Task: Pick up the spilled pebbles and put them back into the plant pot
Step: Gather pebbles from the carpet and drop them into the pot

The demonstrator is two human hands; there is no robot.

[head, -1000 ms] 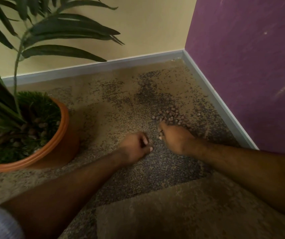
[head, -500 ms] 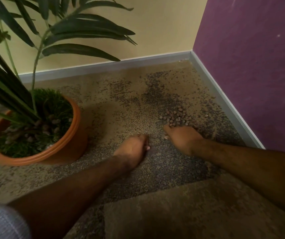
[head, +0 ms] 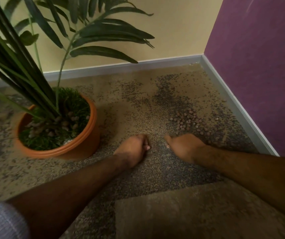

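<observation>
Round brown pebbles (head: 185, 121) on speckled carpet (head: 138, 109), smooth orange plant pot (head: 90, 135)

I see an orange plant pot (head: 86, 145) with dark green fronds (head: 103, 37) and pale brownish pebbles (head: 67, 122) inside — left of my left hand's fingers (head: 146, 146). Just beyond my right hand's fingers (head: 168, 138) lie reddish-brown spilled pebbles (head: 186, 120) on a tan carpet (head: 134, 104) speckled dark grey. Farther off — a cream wall (head: 172, 26), a purple wall (head: 259, 66), and a grey-blue skirting (head: 138, 65).
</observation>
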